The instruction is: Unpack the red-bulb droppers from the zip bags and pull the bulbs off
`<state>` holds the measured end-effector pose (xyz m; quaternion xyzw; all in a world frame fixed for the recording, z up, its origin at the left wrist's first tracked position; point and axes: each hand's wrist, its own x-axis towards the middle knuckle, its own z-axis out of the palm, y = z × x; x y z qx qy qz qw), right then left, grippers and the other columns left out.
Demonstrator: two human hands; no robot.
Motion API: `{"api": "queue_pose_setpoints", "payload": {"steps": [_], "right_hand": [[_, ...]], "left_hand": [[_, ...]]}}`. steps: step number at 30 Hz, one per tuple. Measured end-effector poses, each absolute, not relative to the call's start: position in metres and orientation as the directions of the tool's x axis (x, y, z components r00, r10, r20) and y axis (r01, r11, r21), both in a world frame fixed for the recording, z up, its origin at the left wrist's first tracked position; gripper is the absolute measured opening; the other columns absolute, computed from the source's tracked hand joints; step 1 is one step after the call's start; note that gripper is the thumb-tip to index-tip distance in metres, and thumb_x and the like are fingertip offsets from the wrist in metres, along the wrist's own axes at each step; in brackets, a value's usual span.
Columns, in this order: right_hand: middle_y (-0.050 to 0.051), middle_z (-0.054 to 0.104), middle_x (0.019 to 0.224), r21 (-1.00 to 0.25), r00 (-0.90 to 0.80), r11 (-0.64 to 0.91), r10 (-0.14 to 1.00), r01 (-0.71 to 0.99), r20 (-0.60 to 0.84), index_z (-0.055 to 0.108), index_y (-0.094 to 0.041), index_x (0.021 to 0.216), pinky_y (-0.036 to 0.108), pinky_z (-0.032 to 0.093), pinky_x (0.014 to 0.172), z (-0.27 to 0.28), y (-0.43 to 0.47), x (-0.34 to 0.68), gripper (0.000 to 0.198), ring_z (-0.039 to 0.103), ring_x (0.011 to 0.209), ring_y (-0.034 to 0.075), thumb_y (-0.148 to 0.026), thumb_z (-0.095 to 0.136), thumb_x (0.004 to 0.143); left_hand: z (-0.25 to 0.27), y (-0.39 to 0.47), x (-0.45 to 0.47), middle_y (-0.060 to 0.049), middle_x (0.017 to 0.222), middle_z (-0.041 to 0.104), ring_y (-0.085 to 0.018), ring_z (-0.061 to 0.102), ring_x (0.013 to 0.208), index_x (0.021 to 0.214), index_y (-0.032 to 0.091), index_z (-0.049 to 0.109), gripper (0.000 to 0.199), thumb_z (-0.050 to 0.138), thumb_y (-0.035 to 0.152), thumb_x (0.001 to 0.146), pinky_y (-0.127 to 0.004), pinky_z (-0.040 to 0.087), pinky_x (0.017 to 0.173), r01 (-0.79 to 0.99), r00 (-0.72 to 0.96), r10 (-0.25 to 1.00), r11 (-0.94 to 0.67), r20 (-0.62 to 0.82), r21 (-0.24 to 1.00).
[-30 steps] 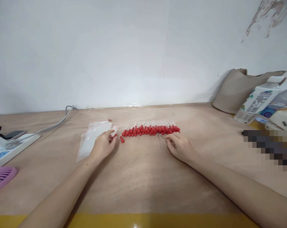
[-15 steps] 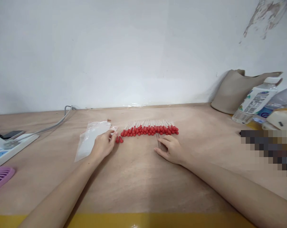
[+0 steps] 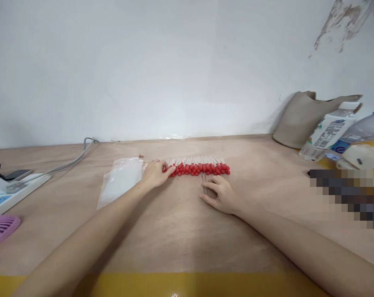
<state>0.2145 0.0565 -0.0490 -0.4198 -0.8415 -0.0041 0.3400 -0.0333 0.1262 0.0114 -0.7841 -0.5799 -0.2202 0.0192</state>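
Note:
A row of droppers with red rubber bulbs (image 3: pixel 199 169) and thin clear stems lies side by side, stems toward the wall. At the row's left end is my left hand (image 3: pixel 157 172), its thumb along the red bulbs and its fingers closed round the end droppers, which it partly hides. My right hand (image 3: pixel 221 194) rests on the table just in front of the row. Its curved fingers and thumb lie loosely about a few clear glass tubes (image 3: pixel 204 178), whose lower ends are partly covered.
Left of the row lies a clear zip bag (image 3: pixel 121 181) with something white inside. Further left are a power strip (image 3: pixel 22 192) with a grey cable and a purple slatted thing (image 3: pixel 3 231). Bottles (image 3: pixel 331 132) and a beige container (image 3: pixel 294 121) stand at the right, by the wall.
My left hand has moved right, from beside the bag to the row's left end. The two bulbs that showed under it now merge with the row. My right hand has hardly moved.

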Motion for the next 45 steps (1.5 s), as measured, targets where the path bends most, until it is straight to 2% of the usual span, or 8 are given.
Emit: {"api": "queue_pose_setpoints", "payload": {"steps": [11,19,21,24,28,34,40,45], "right_hand": [[0.008,0.058,0.091,-0.275,-0.453,0.661,0.705,0.698,0.546,0.059,-0.017,0.1,0.037,0.045,0.078,-0.042,0.054,0.219,0.028,0.052,0.084,0.02,-0.036,0.052,0.081],[0.009,0.059,0.091,-0.274,-0.382,0.669,0.66,0.691,0.647,0.059,-0.017,0.099,0.037,0.047,0.076,-0.039,0.053,0.218,0.024,0.054,0.084,0.02,-0.031,0.05,0.082],[0.011,0.057,0.096,-0.266,-0.34,0.675,0.624,0.688,0.704,0.056,-0.016,0.105,0.037,0.047,0.078,-0.039,0.053,0.218,0.028,0.054,0.09,0.021,-0.03,0.051,0.081],[0.013,0.052,0.112,-0.227,-0.302,0.696,0.55,0.682,0.779,0.046,-0.016,0.12,0.04,0.044,0.087,-0.037,0.051,0.219,0.044,0.049,0.105,0.023,-0.031,0.053,0.079],[0.013,0.046,0.126,-0.083,-0.469,0.757,0.483,0.648,0.739,0.04,-0.019,0.128,0.045,0.038,0.094,-0.033,0.048,0.219,0.056,0.042,0.117,0.027,-0.037,0.056,0.078],[0.009,0.058,0.114,-0.006,-0.591,0.8,0.448,0.6,0.671,0.055,-0.02,0.113,0.045,0.034,0.097,-0.035,0.051,0.214,0.036,0.044,0.118,0.024,-0.038,0.053,0.081],[0.002,0.066,0.099,0.0,-0.604,0.81,0.437,0.586,0.667,0.063,-0.022,0.097,0.041,0.035,0.097,-0.038,0.051,0.208,0.019,0.05,0.111,0.02,-0.028,0.05,0.085],[0.002,0.067,0.097,-0.011,-0.609,0.823,0.429,0.568,0.667,0.063,-0.021,0.097,0.041,0.037,0.096,-0.038,0.05,0.205,0.019,0.052,0.108,0.019,-0.027,0.05,0.085]], "left_hand": [[-0.004,0.142,-0.023,-0.004,0.068,0.059,-0.02,0.055,0.072,0.06,0.019,0.056,0.03,0.052,0.044,0.075,-0.03,0.039,0.065,0.888,0.169,0.892,-0.322,0.42,0.327],[-0.011,0.094,-0.04,-0.003,0.075,0.058,-0.018,0.051,0.075,0.073,0.018,0.054,0.024,0.042,0.036,0.084,-0.032,0.038,0.073,0.856,0.059,0.804,-0.346,0.592,0.384],[-0.014,0.076,-0.047,-0.002,0.077,0.058,-0.018,0.05,0.077,0.076,0.019,0.055,0.019,0.045,0.033,0.084,-0.034,0.036,0.076,0.845,0.135,0.721,-0.442,0.68,0.301],[-0.018,0.058,-0.051,-0.002,0.081,0.058,-0.018,0.05,0.081,0.081,0.019,0.055,0.013,0.047,0.029,0.084,-0.033,0.036,0.076,0.755,0.327,0.654,-0.615,0.682,0.227],[-0.02,0.052,-0.044,-0.003,0.083,0.058,-0.018,0.05,0.082,0.084,0.019,0.057,0.013,0.047,0.029,0.085,-0.034,0.036,0.077,0.688,0.491,0.637,-0.702,0.594,0.184],[-0.017,0.053,-0.035,-0.002,0.08,0.061,-0.017,0.051,0.079,0.085,0.021,0.058,0.012,0.049,0.029,0.085,-0.035,0.035,0.076,0.624,0.596,0.569,-0.772,0.566,0.119],[-0.019,0.052,-0.035,-0.003,0.084,0.062,-0.018,0.053,0.083,0.086,0.02,0.058,0.012,0.052,0.03,0.082,-0.036,0.037,0.079,0.595,0.601,0.559,-0.79,0.571,0.146],[-0.019,0.048,-0.024,-0.009,0.114,0.057,-0.024,0.047,0.108,0.116,0.019,0.051,0.046,0.06,0.04,0.076,-0.041,0.036,0.093,0.542,0.623,0.54,-0.82,0.566,0.186]]}}
